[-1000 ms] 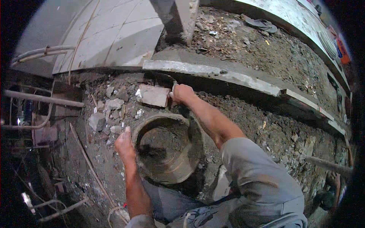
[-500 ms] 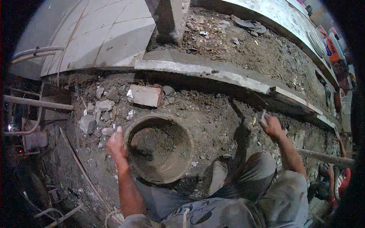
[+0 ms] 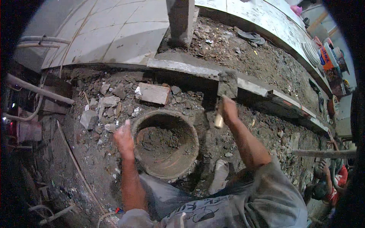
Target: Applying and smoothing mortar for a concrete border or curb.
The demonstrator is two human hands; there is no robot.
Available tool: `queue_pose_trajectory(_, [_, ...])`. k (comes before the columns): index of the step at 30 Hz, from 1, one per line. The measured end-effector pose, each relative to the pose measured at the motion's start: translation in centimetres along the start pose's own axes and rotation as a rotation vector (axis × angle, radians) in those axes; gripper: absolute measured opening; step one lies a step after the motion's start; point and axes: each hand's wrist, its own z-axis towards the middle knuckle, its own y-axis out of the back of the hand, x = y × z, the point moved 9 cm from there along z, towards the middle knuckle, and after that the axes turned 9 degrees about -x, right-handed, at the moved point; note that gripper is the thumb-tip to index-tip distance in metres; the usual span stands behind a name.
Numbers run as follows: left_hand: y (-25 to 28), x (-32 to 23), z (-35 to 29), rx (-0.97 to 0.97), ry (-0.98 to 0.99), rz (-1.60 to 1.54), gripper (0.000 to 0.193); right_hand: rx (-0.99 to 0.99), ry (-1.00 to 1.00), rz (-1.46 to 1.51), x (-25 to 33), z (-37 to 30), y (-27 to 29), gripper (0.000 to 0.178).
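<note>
My right hand (image 3: 230, 111) is closed around the pale handle of a trowel (image 3: 219, 120). Its blade carries a load of wet grey mortar (image 3: 228, 83) and overlaps the concrete ledge in this view; whether it touches cannot be told. On the left, my left hand (image 3: 124, 140) is closed at the near-left rim of a round mud-caked tub (image 3: 193, 135), thumb up along the edge. Inside the tub lies dark grey mortar (image 3: 161, 142), heaped toward the far side, with smeared wall showing at the near side.
A brick (image 3: 153, 93) and several broken stones (image 3: 102, 108) lie beyond the tub. The concrete ledge (image 3: 182, 67) runs across ahead, under a grey post (image 3: 180, 22). A pole (image 3: 323, 153) juts in at right, near a person in red (image 3: 340, 176). A thin stick (image 3: 78, 163) lies left.
My right hand has swung leftward with the trowel, whose mortar-covered blade now shows plainly by the ledge. My left hand stays at the tub rim. The whole view has shifted slightly.
</note>
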Motion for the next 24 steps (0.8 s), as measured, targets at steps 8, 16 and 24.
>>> queue_pose_trajectory(8, [2.1,2.7,0.2,-0.023,0.022,0.01,0.047,0.008,-0.121,0.226,7.1,1.6,-15.0,0.033])
queue_pose_trajectory(16, [1.9,3.1,-0.5,0.016,0.214,-0.036,0.045,0.123,-0.298,0.22,6.9,5.7,-22.1,0.033])
queue_pose_trajectory(24, [2.9,5.6,-1.0,0.01,0.302,-0.023,0.046,0.518,-0.616,0.522,15.2,-2.1,-19.6,0.028])
